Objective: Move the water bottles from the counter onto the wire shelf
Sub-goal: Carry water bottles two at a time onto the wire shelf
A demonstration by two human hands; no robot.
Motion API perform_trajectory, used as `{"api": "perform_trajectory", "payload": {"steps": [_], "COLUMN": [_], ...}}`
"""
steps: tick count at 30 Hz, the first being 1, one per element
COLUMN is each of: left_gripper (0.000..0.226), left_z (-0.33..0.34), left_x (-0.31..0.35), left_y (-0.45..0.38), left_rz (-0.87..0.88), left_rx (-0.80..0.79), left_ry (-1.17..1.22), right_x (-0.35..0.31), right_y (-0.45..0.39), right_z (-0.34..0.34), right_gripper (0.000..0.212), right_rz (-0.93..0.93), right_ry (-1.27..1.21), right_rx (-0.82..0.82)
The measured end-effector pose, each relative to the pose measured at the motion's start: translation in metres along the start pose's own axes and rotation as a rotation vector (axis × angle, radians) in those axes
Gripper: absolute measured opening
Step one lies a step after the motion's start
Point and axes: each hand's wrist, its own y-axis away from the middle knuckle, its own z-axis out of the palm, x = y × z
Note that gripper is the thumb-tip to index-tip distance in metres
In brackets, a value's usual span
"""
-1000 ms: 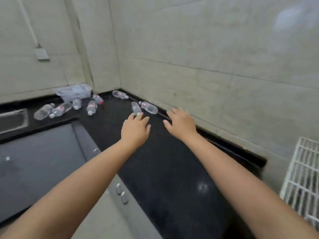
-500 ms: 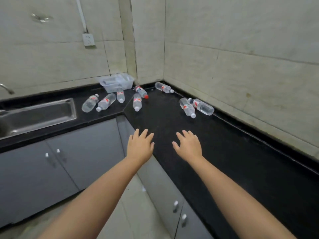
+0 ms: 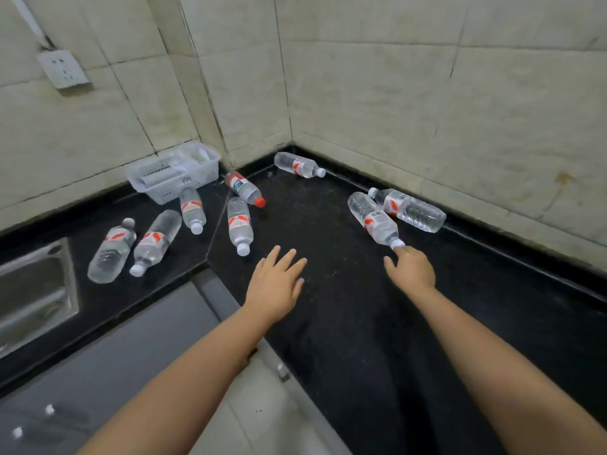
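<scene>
Several clear water bottles with red-and-white labels lie on their sides on the black corner counter [image 3: 328,290]. My right hand [image 3: 410,269] reaches forward, its fingertips at the white cap of one bottle [image 3: 374,220]; a second bottle [image 3: 409,210] lies just behind it by the wall. My left hand [image 3: 276,284] hovers with fingers spread, a short way in front of another bottle [image 3: 239,224]. A red-capped bottle [image 3: 244,188] and a bottle in the corner [image 3: 299,165] lie farther back. Three more lie at the left [image 3: 113,251] [image 3: 156,241] [image 3: 193,210]. The wire shelf is out of view.
A white plastic basket [image 3: 174,172] stands against the back wall at the corner. A steel sink [image 3: 33,290] is set into the counter at the left. Grey cabinet doors [image 3: 98,372] run below the counter edge. A wall socket [image 3: 62,68] hangs above.
The view has swung toward the counter corner and drawn nearer. Both hands have moved forward over the counter; my right hand has reached a bottle's cap.
</scene>
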Motion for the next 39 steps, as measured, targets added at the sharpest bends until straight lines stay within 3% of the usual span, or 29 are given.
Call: {"api": "perform_trajectory", "payload": {"steps": [7,12,17,23,26,28,32,34,36,39], "left_gripper": [0.046,0.045,0.035,0.033,0.044,0.060,0.074,0.073,0.069,0.058], "left_z": [0.030,0.059,0.078,0.054,0.054,0.061,0.084,0.087,0.083,0.075], "left_x": [-0.025,-0.025,-0.020,0.044,0.097,0.126,0.146,0.149,0.155,0.159], "left_y": [-0.127,-0.226,-0.321,-0.388,-0.395,-0.399,-0.406,-0.412,-0.417,-0.421], "left_rz": [0.156,0.310,0.555,0.703,0.875,0.919,0.942,0.967,1.018,1.083], "left_rx": [-0.031,-0.085,0.041,-0.003,-0.084,-0.172,-0.158,-0.082,-0.059,-0.137], "left_ry": [0.072,0.148,0.284,0.523,0.406,0.235,0.119,0.095,0.027,-0.048], "right_x": [-0.018,-0.026,-0.034,0.009,0.033,0.040,0.049,0.048,0.040,0.030], "right_y": [-0.085,-0.147,-0.197,-0.155,-0.112,-0.091,-0.063,-0.070,-0.085,-0.101], "right_z": [0.037,0.058,0.068,0.043,0.019,0.008,0.013,0.018,0.027,0.046], "right_gripper": [0.041,0.064,0.081,0.071,0.069,0.077,0.060,0.050,0.036,0.044], "right_rz": [0.070,0.192,0.405,0.392,0.318,0.457,0.784,0.903,0.955,1.038], "right_ry": [0.100,0.213,0.189,0.382,0.525,0.603,0.223,0.013,-0.015,-0.007], "right_rx": [-0.046,-0.097,-0.207,-0.304,-0.364,-0.340,-0.223,-0.073,0.020,0.028]}}
